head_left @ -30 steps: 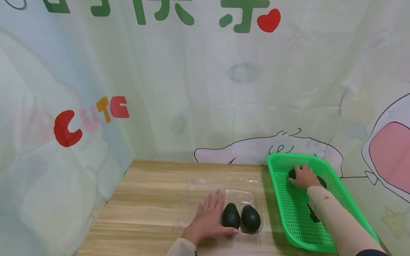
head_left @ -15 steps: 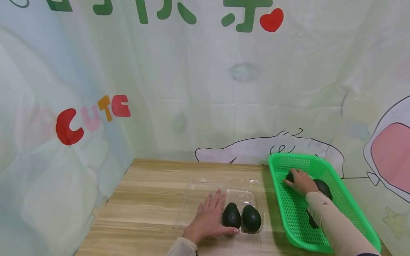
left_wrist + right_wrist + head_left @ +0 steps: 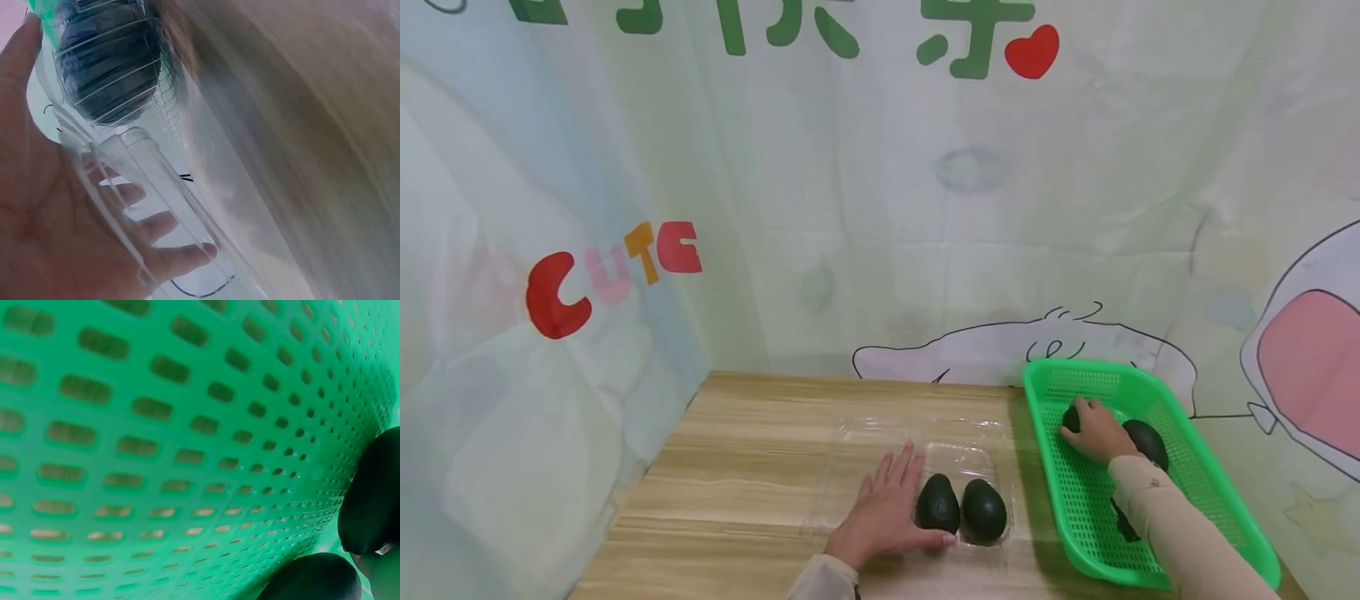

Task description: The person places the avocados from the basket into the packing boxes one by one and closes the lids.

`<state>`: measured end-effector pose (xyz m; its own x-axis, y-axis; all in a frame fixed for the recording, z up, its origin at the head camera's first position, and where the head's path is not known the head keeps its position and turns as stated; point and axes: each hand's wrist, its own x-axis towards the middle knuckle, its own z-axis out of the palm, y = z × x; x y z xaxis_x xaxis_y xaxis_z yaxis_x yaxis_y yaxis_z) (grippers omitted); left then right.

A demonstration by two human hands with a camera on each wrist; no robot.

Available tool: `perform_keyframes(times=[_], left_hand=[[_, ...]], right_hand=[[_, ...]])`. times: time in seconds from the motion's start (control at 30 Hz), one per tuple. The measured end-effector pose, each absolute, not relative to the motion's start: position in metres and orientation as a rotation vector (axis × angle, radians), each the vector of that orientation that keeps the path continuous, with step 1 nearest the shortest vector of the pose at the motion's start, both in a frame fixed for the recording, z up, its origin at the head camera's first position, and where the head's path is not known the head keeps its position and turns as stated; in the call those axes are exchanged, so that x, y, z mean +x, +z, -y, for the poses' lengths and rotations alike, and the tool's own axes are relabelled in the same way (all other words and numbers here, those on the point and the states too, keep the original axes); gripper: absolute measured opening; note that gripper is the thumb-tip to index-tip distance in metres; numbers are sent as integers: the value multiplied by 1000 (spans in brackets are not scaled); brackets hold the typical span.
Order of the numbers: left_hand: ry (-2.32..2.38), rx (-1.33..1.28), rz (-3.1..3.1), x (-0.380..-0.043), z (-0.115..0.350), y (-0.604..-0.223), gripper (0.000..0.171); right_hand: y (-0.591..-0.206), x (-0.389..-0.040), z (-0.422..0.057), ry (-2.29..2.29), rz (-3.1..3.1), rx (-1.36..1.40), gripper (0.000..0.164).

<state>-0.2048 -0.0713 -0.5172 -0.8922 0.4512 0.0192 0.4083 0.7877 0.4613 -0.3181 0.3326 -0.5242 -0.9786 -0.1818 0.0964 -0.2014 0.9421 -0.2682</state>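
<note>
My left hand [image 3: 882,508] rests with spread, straight fingers on a clear plastic clamshell container [image 3: 958,454]. Its thumb reaches along the near side of two dark avocados, the left avocado [image 3: 938,504] and the right avocado [image 3: 984,510], which sit side by side in the container's right half. From the left wrist, one avocado [image 3: 109,62] shows through the ribbed plastic wall. Inside a green basket, my right hand [image 3: 1099,432] grips a dark avocado [image 3: 1071,419], mostly covered by its fingers. Another avocado [image 3: 1147,443] lies behind that wrist, against the basket's right side.
The green perforated basket [image 3: 1060,517] stands at the right of the wooden table [image 3: 737,467], its rim raised all around. A printed fabric backdrop [image 3: 880,208] hangs behind the table and along its left side.
My right hand has shifted slightly left and nearer within the basket, its fingers round the avocado. More of the other avocado shows beside the wrist. The left hand stays in place.
</note>
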Motion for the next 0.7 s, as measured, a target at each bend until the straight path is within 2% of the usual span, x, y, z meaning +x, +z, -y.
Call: perform_keyframes(times=[0.33, 0.7], left_hand=[[712, 694, -2891, -206, 74, -519, 126], [720, 705, -2878, -204, 77, -520, 125]], right_hand=[[-519, -311, -328, 467, 3069, 261, 75], [-504, -295, -326, 521, 3103, 165, 76]])
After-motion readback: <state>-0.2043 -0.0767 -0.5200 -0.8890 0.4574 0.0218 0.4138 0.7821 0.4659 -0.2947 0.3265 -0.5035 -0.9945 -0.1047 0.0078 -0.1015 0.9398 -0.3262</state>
